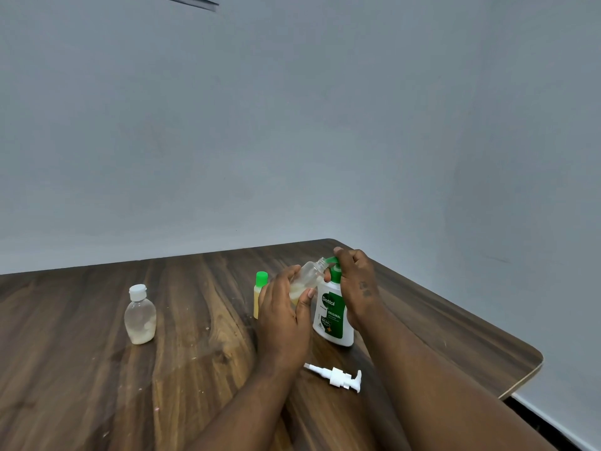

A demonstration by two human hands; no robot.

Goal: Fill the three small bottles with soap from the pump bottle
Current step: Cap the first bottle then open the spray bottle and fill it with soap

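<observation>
My left hand (283, 307) grips a small clear bottle (309, 275), uncapped and tilted so its open neck sits under the green nozzle of the white pump bottle (331, 317). A little pale liquid lies in its bottom. My right hand (354, 281) rests on top of the green pump head, fingers curled over it. Behind my left hand stands a small yellowish bottle (259, 296) with a green cap. At the left stands a clear capped bottle (140, 315) with pale liquid low inside.
A white pump cap (338, 376) lies loose on the wooden table (195, 336) in front of the pump bottle. The table's right edge and rounded corner run close by on the right. A grey wall stands behind the table.
</observation>
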